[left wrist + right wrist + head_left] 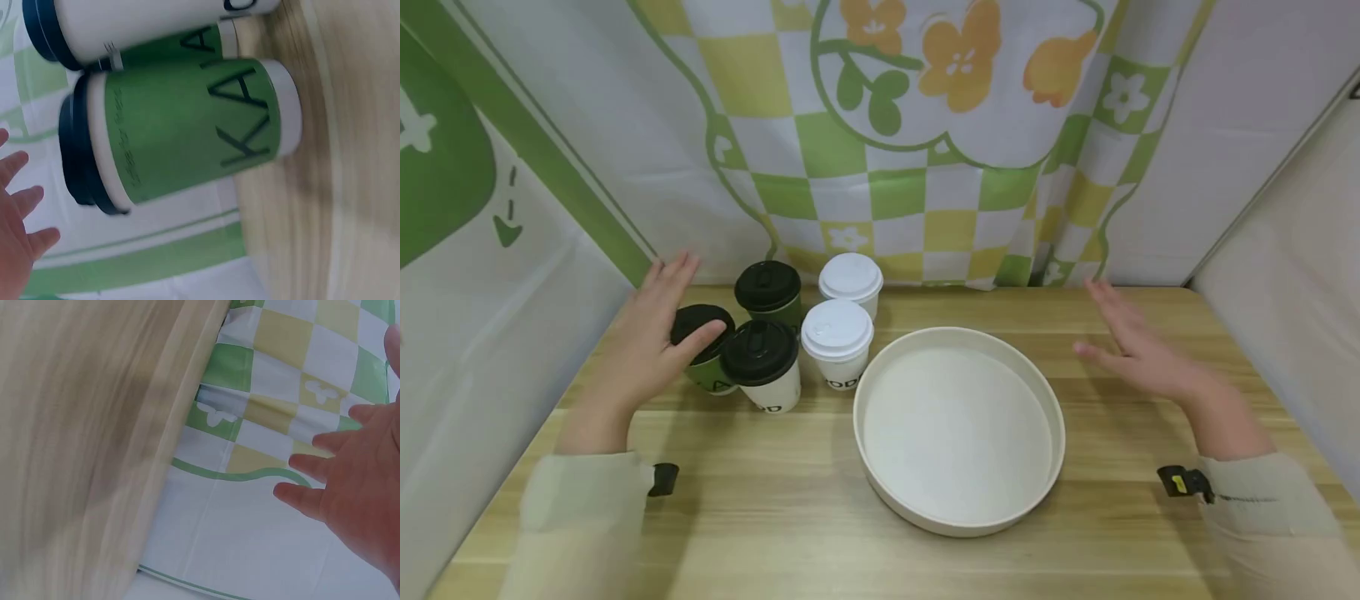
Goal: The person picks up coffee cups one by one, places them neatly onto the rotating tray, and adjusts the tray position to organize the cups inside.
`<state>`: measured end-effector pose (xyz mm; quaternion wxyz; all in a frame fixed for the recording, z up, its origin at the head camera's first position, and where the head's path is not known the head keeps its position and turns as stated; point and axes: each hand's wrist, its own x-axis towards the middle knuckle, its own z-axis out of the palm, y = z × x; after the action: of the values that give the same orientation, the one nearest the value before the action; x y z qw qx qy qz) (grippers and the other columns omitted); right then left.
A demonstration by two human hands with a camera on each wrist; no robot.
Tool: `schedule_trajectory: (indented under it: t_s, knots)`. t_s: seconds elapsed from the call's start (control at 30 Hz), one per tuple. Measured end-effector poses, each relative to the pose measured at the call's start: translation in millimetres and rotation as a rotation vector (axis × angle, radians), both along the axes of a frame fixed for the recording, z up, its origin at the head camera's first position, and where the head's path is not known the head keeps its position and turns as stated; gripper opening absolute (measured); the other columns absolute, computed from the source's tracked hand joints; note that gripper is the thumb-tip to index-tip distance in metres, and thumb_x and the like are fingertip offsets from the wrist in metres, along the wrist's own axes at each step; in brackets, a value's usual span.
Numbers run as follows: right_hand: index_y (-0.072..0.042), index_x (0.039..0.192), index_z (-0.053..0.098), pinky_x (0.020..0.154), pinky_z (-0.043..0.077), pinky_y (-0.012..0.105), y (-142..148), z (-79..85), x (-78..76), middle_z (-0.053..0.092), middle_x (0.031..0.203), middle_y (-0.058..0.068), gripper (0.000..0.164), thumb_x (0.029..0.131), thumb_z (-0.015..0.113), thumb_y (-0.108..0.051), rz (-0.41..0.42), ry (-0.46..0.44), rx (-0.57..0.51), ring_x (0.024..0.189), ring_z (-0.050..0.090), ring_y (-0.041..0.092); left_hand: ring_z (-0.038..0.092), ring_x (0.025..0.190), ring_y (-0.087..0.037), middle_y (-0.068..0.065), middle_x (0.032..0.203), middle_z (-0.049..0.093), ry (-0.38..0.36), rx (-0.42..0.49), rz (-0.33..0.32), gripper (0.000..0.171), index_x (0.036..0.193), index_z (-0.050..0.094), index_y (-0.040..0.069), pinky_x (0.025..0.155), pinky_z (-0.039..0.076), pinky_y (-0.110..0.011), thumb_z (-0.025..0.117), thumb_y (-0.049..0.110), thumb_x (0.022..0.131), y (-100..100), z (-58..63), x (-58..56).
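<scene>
My left hand [655,346] hovers with spread fingers beside a green paper cup [709,379] with a black lid, partly covering that lid in the head view. In the left wrist view, a gap shows between the fingers and this green cup [181,134], which bears dark letters. Close by stand a white cup with a black lid [775,393] and, behind it, a second green cup with a black lid [767,287]. Two white cups with white lids [838,333] [852,279] stand to their right. My right hand [1138,354], fingers extended and holding nothing, is raised right of a round cream tray [955,425].
The wooden table [760,517] carries the cups at its back left and the tray right of centre. A checked floral curtain [898,196] hangs along the back edge. Pale fabric walls [1292,217] rise at both sides.
</scene>
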<state>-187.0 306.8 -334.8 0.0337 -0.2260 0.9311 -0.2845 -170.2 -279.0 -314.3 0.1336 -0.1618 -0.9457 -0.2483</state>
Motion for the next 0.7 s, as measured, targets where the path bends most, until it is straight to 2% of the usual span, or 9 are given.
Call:
schedule_trajectory:
  t_s: [0.1, 0.33, 0.57, 0.7]
  knots:
    - [-0.017, 0.16, -0.009, 0.114, -0.002, 0.075, 1, -2.2, 4.1, -0.014, 0.164, 0.021, 0.092, 0.099, 0.06, -0.026, 0.007, -0.045, -0.038, 0.15, -0.01, 0.048, -0.001, 0.155, -0.036, -0.008, 0.168, 0.009, -0.045, 0.036, 0.01, 0.086, 0.161, 0.012, 0.024, 0.118, 0.005, -0.07, 0.064, 0.042, 0.095, -9, -2.7, 2.3]
    - [-0.009, 0.16, 0.003, 0.113, 0.006, 0.076, 1, -10.8, 8.2, 0.0, 0.164, 0.027, 0.096, 0.093, 0.069, -0.02, 0.043, -0.087, -0.094, 0.148, 0.001, 0.055, 0.011, 0.152, -0.044, -0.012, 0.167, 0.012, -0.121, 0.078, 0.052, 0.107, 0.16, 0.006, 0.033, 0.112, 0.015, -0.074, 0.079, 0.039, 0.083, -23, -10.9, 3.2]
    - [-0.008, 0.16, 0.011, 0.111, 0.013, 0.076, -3, -20.1, 12.0, 0.009, 0.163, 0.029, 0.1, 0.086, 0.077, -0.023, 0.09, -0.141, -0.066, 0.146, 0.008, 0.057, 0.013, 0.149, -0.051, -0.015, 0.167, 0.009, -0.19, 0.069, 0.083, 0.118, 0.16, 0.002, 0.033, 0.105, 0.019, -0.079, 0.085, 0.039, 0.077, -35, -19.1, 3.4]
    - [-0.008, 0.159, 0.015, 0.107, 0.019, 0.078, -6, -26.6, 15.7, 0.014, 0.161, 0.03, 0.099, 0.084, 0.079, -0.024, 0.13, -0.163, -0.058, 0.144, 0.014, 0.058, 0.019, 0.144, -0.057, -0.018, 0.166, 0.009, -0.225, 0.045, 0.107, 0.12, 0.161, 0.001, 0.031, 0.101, 0.024, -0.08, 0.085, 0.042, 0.075, -39, -25.9, 3.7]
